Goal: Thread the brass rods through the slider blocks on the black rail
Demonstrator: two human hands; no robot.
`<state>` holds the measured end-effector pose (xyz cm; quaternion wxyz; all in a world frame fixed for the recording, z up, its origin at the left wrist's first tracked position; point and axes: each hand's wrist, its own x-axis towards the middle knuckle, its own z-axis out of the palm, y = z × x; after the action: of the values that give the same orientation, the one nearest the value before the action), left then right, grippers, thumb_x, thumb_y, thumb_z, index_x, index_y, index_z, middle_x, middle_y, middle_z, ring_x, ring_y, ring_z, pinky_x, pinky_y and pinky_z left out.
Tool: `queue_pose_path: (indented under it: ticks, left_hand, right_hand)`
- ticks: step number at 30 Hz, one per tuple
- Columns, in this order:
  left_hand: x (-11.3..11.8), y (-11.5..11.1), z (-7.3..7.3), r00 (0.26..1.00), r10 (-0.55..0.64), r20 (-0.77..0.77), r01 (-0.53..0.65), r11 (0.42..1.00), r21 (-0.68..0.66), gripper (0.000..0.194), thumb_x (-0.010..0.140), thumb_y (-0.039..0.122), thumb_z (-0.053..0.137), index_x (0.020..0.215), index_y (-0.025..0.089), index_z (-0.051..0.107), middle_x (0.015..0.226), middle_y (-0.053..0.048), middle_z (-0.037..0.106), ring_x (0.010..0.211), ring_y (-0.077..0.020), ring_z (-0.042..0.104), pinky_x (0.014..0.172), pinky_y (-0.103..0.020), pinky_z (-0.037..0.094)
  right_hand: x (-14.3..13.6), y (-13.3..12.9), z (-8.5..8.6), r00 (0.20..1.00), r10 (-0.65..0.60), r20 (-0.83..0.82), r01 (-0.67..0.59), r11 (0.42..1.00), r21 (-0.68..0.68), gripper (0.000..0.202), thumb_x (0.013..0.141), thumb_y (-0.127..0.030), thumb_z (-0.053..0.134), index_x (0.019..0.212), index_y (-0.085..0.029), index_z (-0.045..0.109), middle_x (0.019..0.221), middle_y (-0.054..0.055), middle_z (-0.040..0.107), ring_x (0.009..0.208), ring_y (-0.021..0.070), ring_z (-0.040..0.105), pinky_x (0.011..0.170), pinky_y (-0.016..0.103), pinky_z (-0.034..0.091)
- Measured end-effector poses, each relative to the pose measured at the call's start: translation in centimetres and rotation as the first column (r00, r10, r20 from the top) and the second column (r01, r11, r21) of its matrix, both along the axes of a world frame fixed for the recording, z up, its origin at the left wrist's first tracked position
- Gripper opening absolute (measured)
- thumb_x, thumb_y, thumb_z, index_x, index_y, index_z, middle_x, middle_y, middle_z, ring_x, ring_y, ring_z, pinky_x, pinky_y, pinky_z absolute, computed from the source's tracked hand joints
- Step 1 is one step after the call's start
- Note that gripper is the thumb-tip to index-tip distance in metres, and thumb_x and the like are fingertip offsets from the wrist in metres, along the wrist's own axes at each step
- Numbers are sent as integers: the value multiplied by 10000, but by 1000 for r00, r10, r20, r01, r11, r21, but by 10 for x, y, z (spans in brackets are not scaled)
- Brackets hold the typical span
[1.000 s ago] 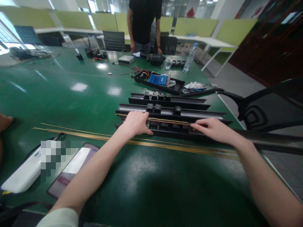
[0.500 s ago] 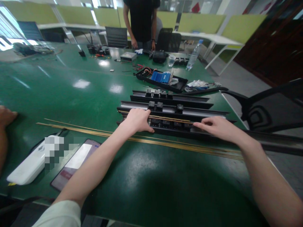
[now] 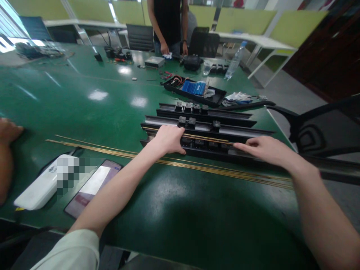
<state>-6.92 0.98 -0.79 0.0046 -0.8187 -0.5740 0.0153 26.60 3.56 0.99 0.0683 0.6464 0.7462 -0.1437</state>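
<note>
My left hand (image 3: 171, 139) is closed around the nearest black rail (image 3: 201, 151) and the thin brass rods (image 3: 206, 137) along its top. The fingers of my right hand (image 3: 254, 145) pinch the right end of a brass rod over the same rail. Two more black rails, a middle one (image 3: 244, 132) and a far one (image 3: 233, 117), lie behind it with small black blocks (image 3: 191, 123) on them. Several loose brass rods (image 3: 202, 169) lie on the green table in front, passing under my left forearm.
A white device (image 3: 46, 183) and a phone (image 3: 94, 187) lie at the left, near another person's hand (image 3: 9, 130). Behind the rails are a black tray (image 3: 215, 98), gloves (image 3: 239, 98) and a bottle (image 3: 235, 62). A person (image 3: 167, 28) stands across the table.
The view has shifted slightly, so the table items appear a little further right and higher. Both my hands keep their places at the rail and rods.
</note>
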Motion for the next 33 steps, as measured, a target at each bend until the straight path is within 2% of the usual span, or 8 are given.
queue_pose_path:
  ticks: [13, 18, 24, 28, 33]
  left_hand:
    - [11, -7, -4, 999, 41, -5, -40, 999, 28, 665, 630, 621, 771, 1078, 153, 621, 1069, -149, 734, 946, -336, 698, 779, -393, 506]
    - [10, -6, -4, 1000, 30, -7, -30, 1000, 4, 693, 631, 651, 759, 1091, 153, 613, 1083, -163, 729, 953, -349, 694, 780, -404, 505]
    - [0, 0, 1, 1000, -23, 4, 23, 999, -39, 701, 621, 689, 749, 1079, 171, 631, 1079, -154, 732, 987, -360, 684, 793, -401, 498]
    - [-14, 5, 10, 996, -58, 70, 66, 991, -120, 635, 650, 672, 731, 1079, 209, 658, 1063, -102, 745, 976, -326, 685, 768, -364, 492]
    - [-24, 8, 15, 984, -76, 158, 103, 980, -171, 625, 652, 634, 745, 1126, 232, 677, 1088, -69, 747, 983, -290, 682, 753, -326, 490]
  right_hand:
    - [10, 4, -5, 991, -90, 100, 94, 995, -30, 773, 736, -927, 392, 864, -257, 756, 981, 117, 736, 872, 364, 643, 701, 445, 469]
    - [13, 4, -2, 996, -78, 44, 81, 994, -76, 821, 739, -935, 385, 970, -242, 762, 1042, 140, 732, 903, 375, 646, 724, 443, 455]
    - [18, 4, 4, 996, -33, -88, 22, 992, -124, 779, 822, -872, 365, 822, -192, 745, 860, 117, 737, 809, 301, 647, 716, 383, 444]
    - [23, 5, 3, 991, 24, -132, -38, 994, -102, 694, 818, -836, 450, 780, -205, 737, 774, 76, 721, 739, 260, 632, 672, 353, 425]
    - [31, 7, 2, 986, 26, -163, -39, 996, -77, 607, 805, -788, 528, 751, -220, 734, 753, 51, 720, 718, 249, 637, 646, 336, 427]
